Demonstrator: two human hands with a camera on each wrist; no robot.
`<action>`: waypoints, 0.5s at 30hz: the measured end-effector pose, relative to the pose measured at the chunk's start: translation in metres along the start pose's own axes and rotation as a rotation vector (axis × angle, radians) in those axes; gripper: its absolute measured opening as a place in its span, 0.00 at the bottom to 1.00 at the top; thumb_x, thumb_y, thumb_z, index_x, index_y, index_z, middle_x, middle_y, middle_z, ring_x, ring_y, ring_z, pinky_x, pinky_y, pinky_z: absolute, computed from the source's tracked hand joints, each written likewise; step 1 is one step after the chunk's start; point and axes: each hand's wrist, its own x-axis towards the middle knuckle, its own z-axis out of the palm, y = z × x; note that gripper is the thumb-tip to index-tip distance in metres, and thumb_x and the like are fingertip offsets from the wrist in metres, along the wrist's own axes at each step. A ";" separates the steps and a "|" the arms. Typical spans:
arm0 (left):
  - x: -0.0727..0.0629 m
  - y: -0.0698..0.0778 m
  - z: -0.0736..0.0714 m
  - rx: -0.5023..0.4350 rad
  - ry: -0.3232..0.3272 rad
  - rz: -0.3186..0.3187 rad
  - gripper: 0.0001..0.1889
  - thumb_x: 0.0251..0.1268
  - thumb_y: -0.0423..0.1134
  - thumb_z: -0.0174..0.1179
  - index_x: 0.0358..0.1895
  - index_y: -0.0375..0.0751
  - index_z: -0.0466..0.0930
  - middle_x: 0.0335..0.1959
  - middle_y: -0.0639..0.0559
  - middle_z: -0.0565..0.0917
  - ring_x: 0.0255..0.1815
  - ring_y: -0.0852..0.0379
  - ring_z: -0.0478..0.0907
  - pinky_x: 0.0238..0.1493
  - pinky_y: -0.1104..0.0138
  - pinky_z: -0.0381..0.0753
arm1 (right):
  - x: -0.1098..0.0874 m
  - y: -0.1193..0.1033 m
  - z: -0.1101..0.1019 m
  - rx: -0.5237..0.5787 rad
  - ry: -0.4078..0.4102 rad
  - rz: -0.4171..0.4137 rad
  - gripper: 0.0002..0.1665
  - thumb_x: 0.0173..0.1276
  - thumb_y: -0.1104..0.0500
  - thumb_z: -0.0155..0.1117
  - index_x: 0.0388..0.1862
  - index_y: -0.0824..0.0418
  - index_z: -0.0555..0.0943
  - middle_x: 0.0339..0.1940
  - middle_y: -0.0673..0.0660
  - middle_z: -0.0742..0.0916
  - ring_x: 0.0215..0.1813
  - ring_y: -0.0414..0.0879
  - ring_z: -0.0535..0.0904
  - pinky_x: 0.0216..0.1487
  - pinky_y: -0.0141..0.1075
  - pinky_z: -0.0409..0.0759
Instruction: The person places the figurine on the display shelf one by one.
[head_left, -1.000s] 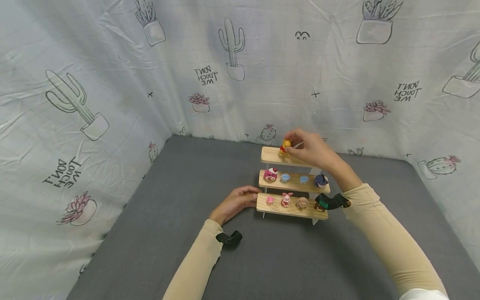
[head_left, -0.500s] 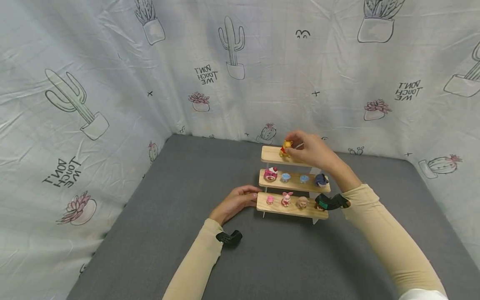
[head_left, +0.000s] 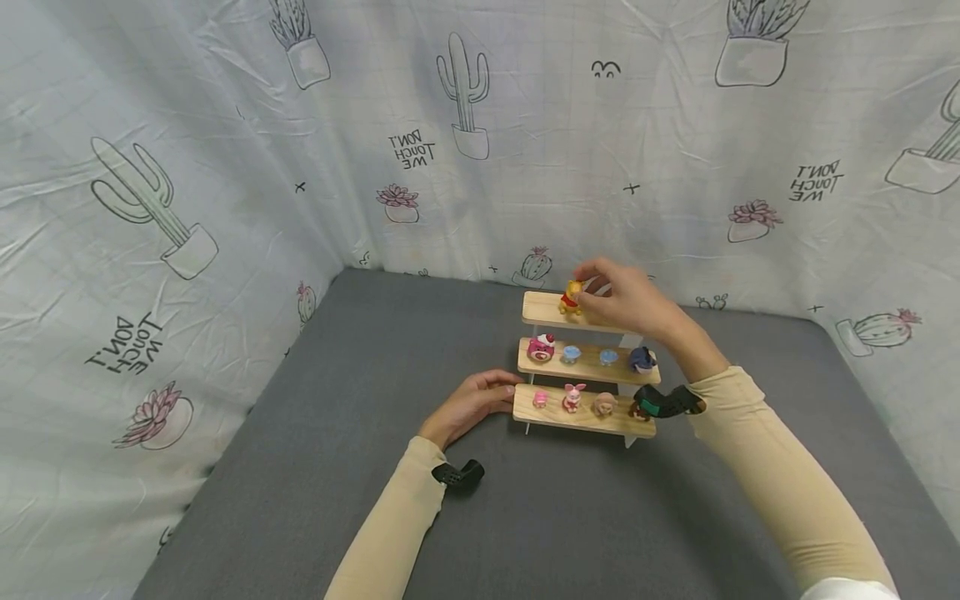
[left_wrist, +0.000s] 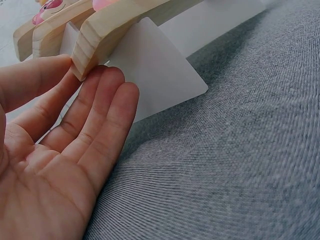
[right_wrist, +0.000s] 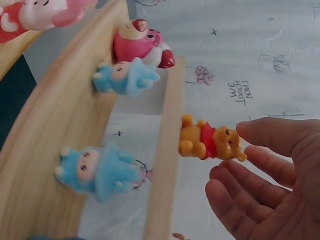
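A three-tier wooden display shelf [head_left: 540, 309] with pale side supports stands on the grey tabletop. My left hand [head_left: 476, 403] holds the left end of its lowest board; the left wrist view has the thumb and forefinger at the board's corner [left_wrist: 86, 57], the other fingers nearly straight below it. On the top board sits a yellow bear figurine [right_wrist: 207, 142] in a red shirt. My right hand [head_left: 633, 302] is beside the bear's head, thumb tip against or very close to it, fingers loosely spread. Whether the thumb still touches cannot be told.
The middle board bears a pink bear figurine [head_left: 541, 348], two light-blue figurines [right_wrist: 100, 172] and a dark-blue one [head_left: 641, 360]. Several small figurines, including a pink rabbit-eared one [head_left: 572, 398], stand on the lowest board. A printed curtain [head_left: 525, 208] hangs behind the table [head_left: 390, 358].
The bear has settled onto the top board, and my right hand has drawn slightly right and up from it, its fingers loosening. My left hand keeps its place.
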 end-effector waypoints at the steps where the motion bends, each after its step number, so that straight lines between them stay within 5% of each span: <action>1: 0.000 0.000 0.000 -0.003 0.002 -0.001 0.18 0.76 0.34 0.54 0.63 0.28 0.74 0.54 0.48 0.82 0.51 0.58 0.82 0.57 0.60 0.84 | -0.001 0.000 -0.001 0.000 0.001 -0.001 0.23 0.77 0.55 0.60 0.66 0.63 0.74 0.62 0.65 0.82 0.60 0.59 0.80 0.58 0.55 0.79; 8: -0.002 -0.001 -0.002 -0.010 0.020 0.000 0.19 0.76 0.34 0.54 0.64 0.27 0.73 0.53 0.50 0.82 0.50 0.59 0.82 0.57 0.60 0.83 | -0.012 -0.006 -0.016 0.014 0.089 0.000 0.23 0.78 0.54 0.58 0.67 0.62 0.73 0.64 0.63 0.81 0.58 0.57 0.80 0.55 0.52 0.80; 15: 0.006 0.002 -0.011 -0.096 0.056 0.012 0.17 0.77 0.33 0.53 0.62 0.29 0.74 0.54 0.49 0.80 0.50 0.58 0.82 0.54 0.64 0.84 | -0.023 0.005 -0.036 0.106 0.294 -0.014 0.22 0.79 0.50 0.55 0.65 0.60 0.76 0.60 0.63 0.84 0.45 0.33 0.80 0.43 0.26 0.78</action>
